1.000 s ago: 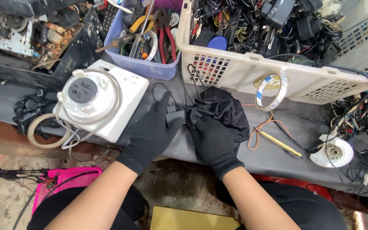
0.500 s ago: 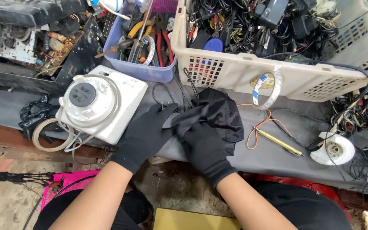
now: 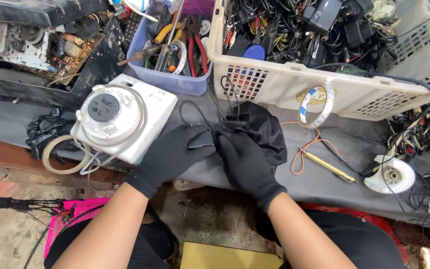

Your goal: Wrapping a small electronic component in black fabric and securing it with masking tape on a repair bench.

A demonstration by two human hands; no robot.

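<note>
Both gloved hands, left hand [image 3: 175,152] and right hand [image 3: 247,159], grip black cloth [image 3: 265,127] over grey bench [image 3: 319,182].

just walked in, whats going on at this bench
A person in black gloves works at a cluttered grey bench. Both hands, the left hand and right hand, grip a black cloth pouch with a thin black cable looping out of it. A white instant camera sits just left, a cream basket of cables behind.

The cloth pouch [image 3: 262,130] lies mid-bench, under both gloved hands. The instant camera [image 3: 120,117] sits at its nine o'clock, the cable basket [image 3: 324,94] at twelve, the tool tub [image 3: 172,79] at eleven, the tape roll [image 3: 317,105] at two.
</note>
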